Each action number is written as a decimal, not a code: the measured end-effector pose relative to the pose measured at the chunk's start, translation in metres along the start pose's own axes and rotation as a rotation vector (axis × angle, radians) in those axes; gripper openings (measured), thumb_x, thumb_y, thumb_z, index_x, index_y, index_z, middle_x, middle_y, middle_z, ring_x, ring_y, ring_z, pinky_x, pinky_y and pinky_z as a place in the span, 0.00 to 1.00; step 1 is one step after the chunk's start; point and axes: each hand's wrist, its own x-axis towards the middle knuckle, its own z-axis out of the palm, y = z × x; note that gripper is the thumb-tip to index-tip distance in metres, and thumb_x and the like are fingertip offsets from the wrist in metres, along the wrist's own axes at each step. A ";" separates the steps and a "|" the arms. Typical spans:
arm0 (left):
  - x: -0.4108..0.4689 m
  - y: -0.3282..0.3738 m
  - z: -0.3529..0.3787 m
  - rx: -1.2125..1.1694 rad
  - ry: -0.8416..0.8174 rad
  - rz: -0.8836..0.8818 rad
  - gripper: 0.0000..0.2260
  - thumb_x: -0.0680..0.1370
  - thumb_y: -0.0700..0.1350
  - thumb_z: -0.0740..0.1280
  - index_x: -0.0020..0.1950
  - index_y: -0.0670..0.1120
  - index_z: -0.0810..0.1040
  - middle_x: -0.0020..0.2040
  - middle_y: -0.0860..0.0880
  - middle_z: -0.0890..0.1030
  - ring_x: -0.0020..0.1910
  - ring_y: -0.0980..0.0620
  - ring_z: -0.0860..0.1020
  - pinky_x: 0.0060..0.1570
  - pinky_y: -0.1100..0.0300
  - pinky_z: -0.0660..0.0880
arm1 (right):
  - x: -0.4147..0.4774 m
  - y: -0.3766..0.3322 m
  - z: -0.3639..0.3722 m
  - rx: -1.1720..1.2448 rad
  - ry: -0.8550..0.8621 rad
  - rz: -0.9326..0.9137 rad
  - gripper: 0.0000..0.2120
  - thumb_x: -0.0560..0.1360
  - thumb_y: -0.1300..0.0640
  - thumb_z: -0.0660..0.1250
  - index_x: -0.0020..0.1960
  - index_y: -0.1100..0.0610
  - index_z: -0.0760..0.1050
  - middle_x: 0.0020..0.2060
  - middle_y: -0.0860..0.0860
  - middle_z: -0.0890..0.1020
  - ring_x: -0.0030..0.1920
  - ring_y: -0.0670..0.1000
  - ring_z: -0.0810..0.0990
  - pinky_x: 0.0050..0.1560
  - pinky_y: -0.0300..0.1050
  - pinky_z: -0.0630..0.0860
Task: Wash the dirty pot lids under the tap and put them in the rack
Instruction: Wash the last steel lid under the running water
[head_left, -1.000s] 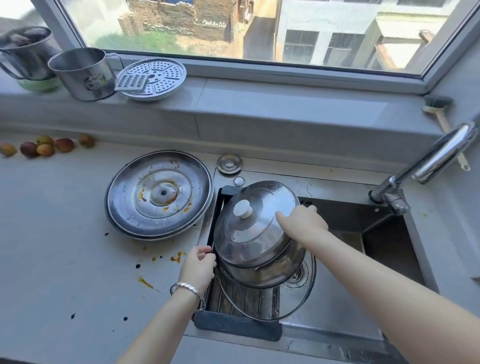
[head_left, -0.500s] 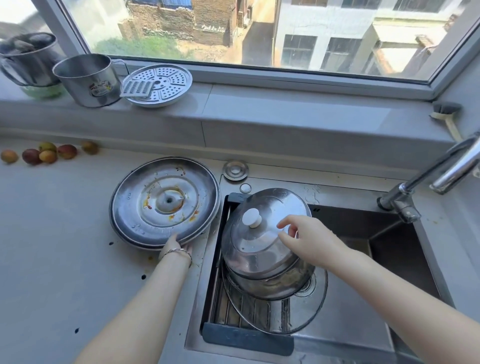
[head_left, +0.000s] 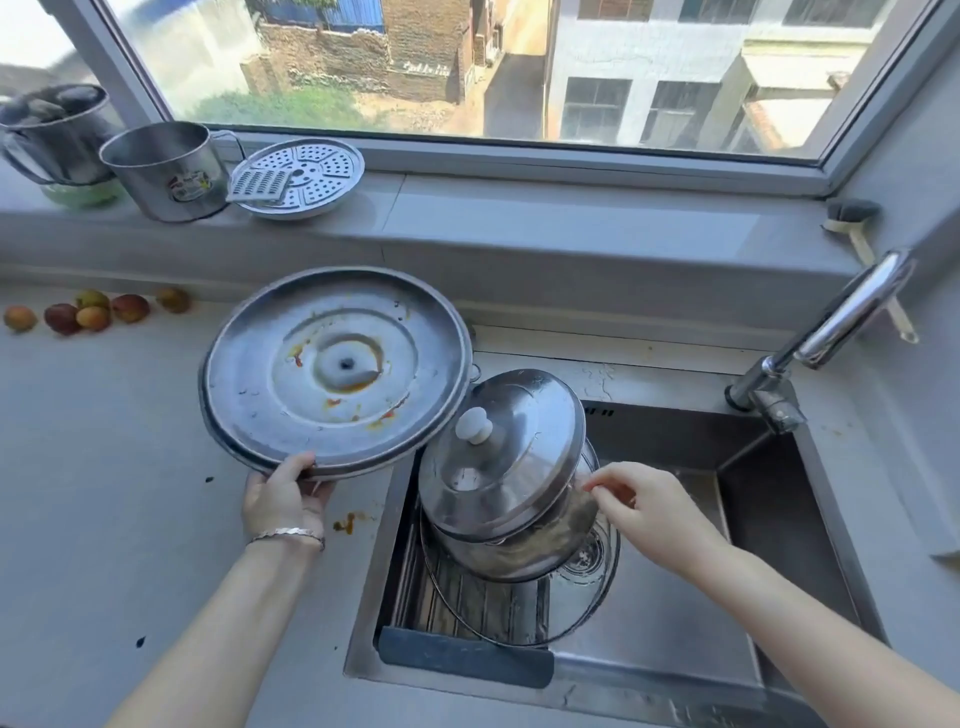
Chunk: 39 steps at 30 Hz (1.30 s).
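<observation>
A large flat steel lid (head_left: 332, 371), smeared with orange sauce, is tilted up off the counter. My left hand (head_left: 283, 496) grips its near rim. In the sink's rack (head_left: 467, 603) a domed steel lid with a white knob (head_left: 501, 457) leans on other lids, among them a glass lid (head_left: 582, 597) below it. My right hand (head_left: 644, 506) hovers just right of the domed lid, fingers loosely apart, holding nothing. The tap (head_left: 831, 332) stands at the sink's right back corner, not running.
The windowsill holds two steel pots (head_left: 161, 171), a perforated steamer plate (head_left: 306, 179) and a brush (head_left: 852, 218). Several small fruits (head_left: 88, 312) lie at the counter's back left. Sauce spots (head_left: 345, 522) dot the counter beside the sink (head_left: 753, 519).
My left hand moved from the rack to the large dirty lid, gripped its near rim and lifted it off the counter. My right hand let go of the domed lid and drew back.
</observation>
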 end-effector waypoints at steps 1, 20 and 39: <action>-0.016 0.004 0.004 0.032 -0.040 0.029 0.14 0.74 0.28 0.58 0.38 0.46 0.70 0.29 0.49 0.78 0.33 0.52 0.75 0.26 0.62 0.78 | -0.003 0.006 -0.005 0.002 0.010 -0.005 0.16 0.74 0.60 0.64 0.38 0.38 0.73 0.37 0.40 0.80 0.40 0.38 0.76 0.41 0.32 0.69; -0.197 -0.099 0.103 0.762 -0.300 0.153 0.09 0.80 0.43 0.59 0.41 0.47 0.76 0.42 0.43 0.79 0.44 0.42 0.78 0.49 0.46 0.76 | -0.020 0.187 -0.125 0.477 0.310 0.526 0.06 0.76 0.64 0.62 0.46 0.60 0.78 0.34 0.52 0.78 0.35 0.53 0.75 0.43 0.49 0.76; -0.185 -0.141 0.154 1.022 -0.221 0.445 0.14 0.78 0.44 0.61 0.36 0.38 0.68 0.31 0.46 0.67 0.30 0.51 0.64 0.27 0.66 0.64 | 0.097 0.199 -0.130 0.582 0.133 0.852 0.17 0.76 0.59 0.58 0.61 0.66 0.69 0.46 0.63 0.79 0.34 0.59 0.80 0.24 0.39 0.76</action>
